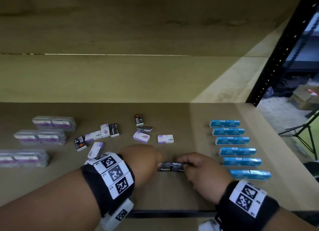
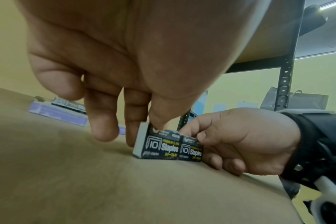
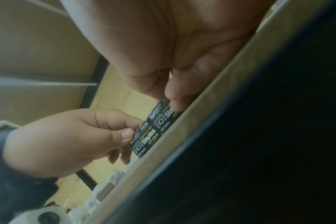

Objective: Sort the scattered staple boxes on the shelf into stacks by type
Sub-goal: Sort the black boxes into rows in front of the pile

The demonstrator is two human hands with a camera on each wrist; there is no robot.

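Two black "10 Staples" boxes (image 1: 170,167) stand side by side on the brown shelf (image 1: 155,194) near its front edge. My left hand (image 1: 158,163) pinches the left black box (image 2: 157,145) between thumb and fingers. My right hand (image 1: 183,165) pinches the right black box (image 2: 191,150) the same way. The right wrist view shows both boxes (image 3: 153,128) touching end to end, with my right hand (image 3: 173,103) above and my left hand (image 3: 131,128) below. Further back lie loose black boxes (image 1: 114,130) and purple-white boxes (image 1: 141,136), scattered.
A column of blue boxes (image 1: 237,151) runs down the right side of the shelf. Wrapped purple packs (image 1: 39,136) lie at the left. The shelf's dark front rail (image 1: 172,213) lies just below my wrists, and a black perforated upright (image 1: 276,61) stands at the right.
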